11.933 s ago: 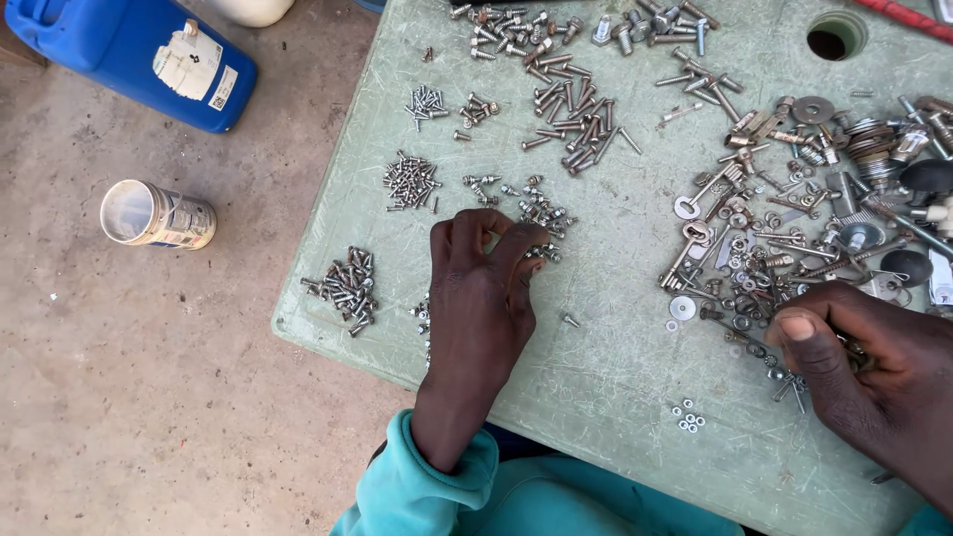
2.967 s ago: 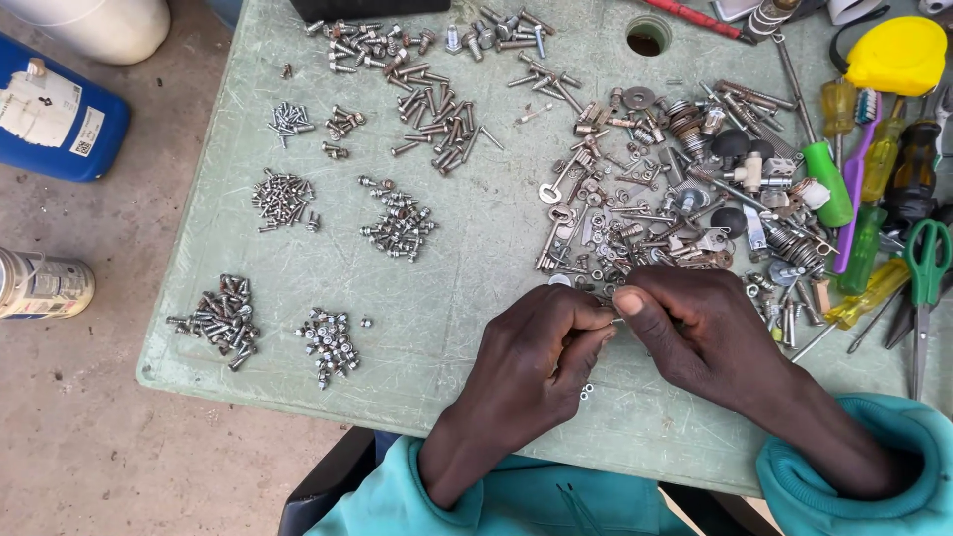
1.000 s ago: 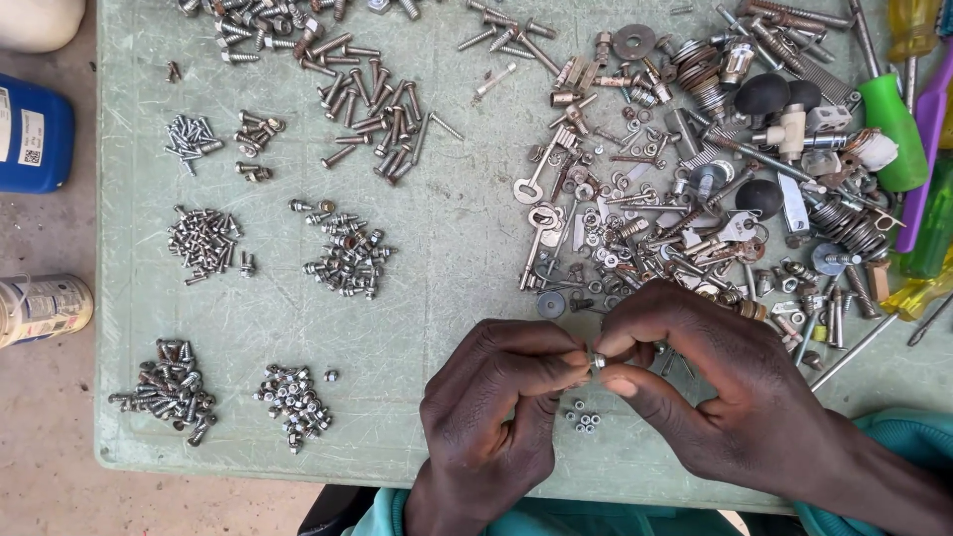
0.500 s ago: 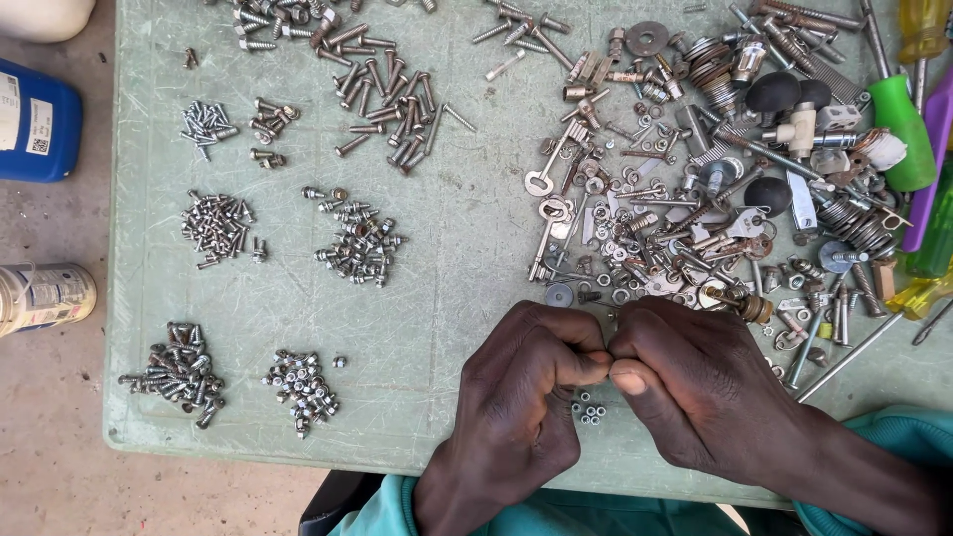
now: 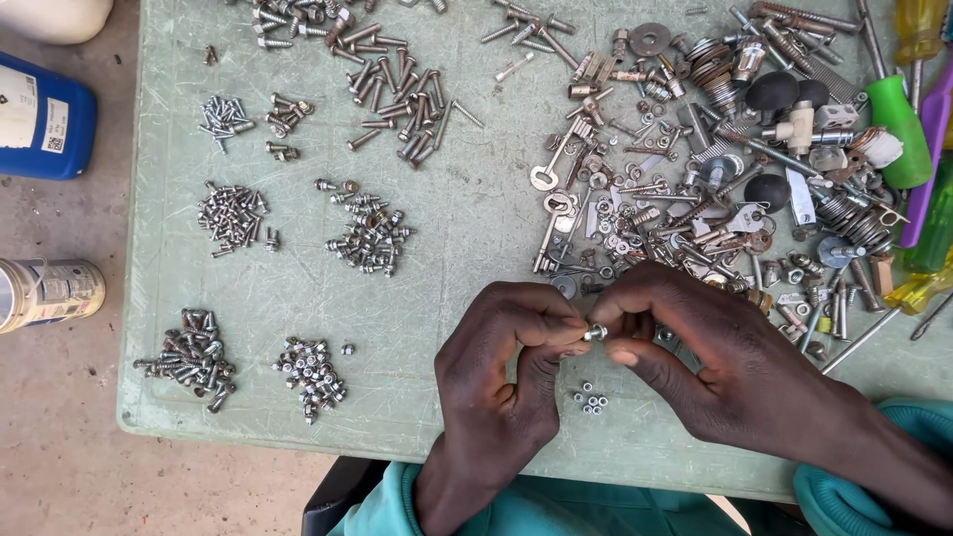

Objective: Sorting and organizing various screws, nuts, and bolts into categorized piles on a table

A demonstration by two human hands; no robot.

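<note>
My left hand [image 5: 501, 382] and my right hand [image 5: 710, 362] meet over the near middle of a pale green table [image 5: 467, 228]. Between their fingertips they pinch one small silver nut-and-bolt piece [image 5: 595, 333]. Just below it on the table lies a tiny cluster of small nuts [image 5: 592, 400]. A big mixed heap of keys, washers, springs and screws [image 5: 715, 199] spreads just beyond my right hand.
Sorted little piles of screws [image 5: 369, 233], [image 5: 231, 213], [image 5: 194, 357], [image 5: 313, 365] lie on the table's left half; longer bolts [image 5: 397, 94] sit further back. Screwdrivers with coloured handles [image 5: 908, 129] line the right edge. A blue canister [image 5: 45, 119] and a tin can [image 5: 50, 293] stand on the ground at left.
Both hands have stayed together at the near edge, fingers turning the small piece; their fingertips have lifted slightly apart so the silver piece shows between them.
</note>
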